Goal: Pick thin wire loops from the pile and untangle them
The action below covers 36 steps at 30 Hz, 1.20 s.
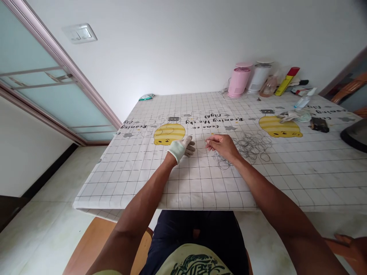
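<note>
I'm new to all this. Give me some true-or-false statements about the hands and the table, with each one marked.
1. The left hand wears a glove. True.
2. The right hand wears one too. False: it is bare.
3. The pile of thin grey loops lies beside the left hand, away from the right. False: it lies by the right hand.
4. A pink container stands beside a white container. True.
5. The tablecloth is plain. False: it has grid lines, lettering and yellow cartoons.

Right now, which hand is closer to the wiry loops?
Right. The right hand is by the wiry loops; the gloved left hand is farther left, apart from them.
</note>
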Tool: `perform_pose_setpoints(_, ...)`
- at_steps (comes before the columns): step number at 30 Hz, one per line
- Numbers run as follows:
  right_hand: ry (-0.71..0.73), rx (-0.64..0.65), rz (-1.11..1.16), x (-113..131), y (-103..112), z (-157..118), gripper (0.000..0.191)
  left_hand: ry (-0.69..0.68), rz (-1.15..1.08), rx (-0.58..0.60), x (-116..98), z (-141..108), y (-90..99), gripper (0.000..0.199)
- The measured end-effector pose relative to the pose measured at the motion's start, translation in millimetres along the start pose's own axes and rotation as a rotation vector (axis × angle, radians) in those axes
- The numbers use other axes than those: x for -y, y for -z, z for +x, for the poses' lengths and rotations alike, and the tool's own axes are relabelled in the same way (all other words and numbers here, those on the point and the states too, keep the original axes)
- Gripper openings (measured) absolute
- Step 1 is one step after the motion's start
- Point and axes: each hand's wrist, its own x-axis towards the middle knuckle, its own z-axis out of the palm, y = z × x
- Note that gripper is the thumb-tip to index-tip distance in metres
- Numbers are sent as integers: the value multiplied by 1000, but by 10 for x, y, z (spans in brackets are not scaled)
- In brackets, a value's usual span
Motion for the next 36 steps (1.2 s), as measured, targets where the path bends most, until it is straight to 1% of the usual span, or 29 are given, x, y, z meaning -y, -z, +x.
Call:
perform_pose_setpoints(2,-6,-21,-25,24,13,-3,17,-72,-7,-84,-11,10,35,55)
perform_pose_setpoints(3,-8,-28,-31,34,19,-4,17,-110,-3,-99,-11,17,45,58)
perform_pose_setpoints(6,-2,-53,-43,45,25,-5,17,-133,19,-55,3,20,25,61)
perform_pose_setpoints(9,22,-77,-71,22,15,0,17,-131,76,15,3,-24,-48,56)
perform_pose_setpoints(12,36,-97,-95,-12,5,7,18,-132,119,25,-12,-82,-105,50)
perform_pose_setpoints(15,43,-109,-111,-30,0,7,19,-134,147,28,-7,-88,-121,44)
perform_pose_setpoints(18,61,-104,-139,-29,-8,-3,20,-107,196,32,21,-38,-126,34)
perform_pose_setpoints(22,77,-87,-151,-29,-23,-9,19,-62,196,13,38,15,-131,29)
perform_pose_setpoints(28,110,-43,-28,-5,-25,-16,22,-18,87,88,2,-7,-96,26)
perform_pose_setpoints(31,135,-12,53,53,-6,-48,25,55,-15,143,14,-5,-74,27)
perform_pose_setpoints(34,165,6,77,99,10,-73,25,121,-120,215,45,12,-71,28)
perform_pose_setpoints(36,151,-18,48,100,9,-73,23,111,-111,199,60,24,-75,30)
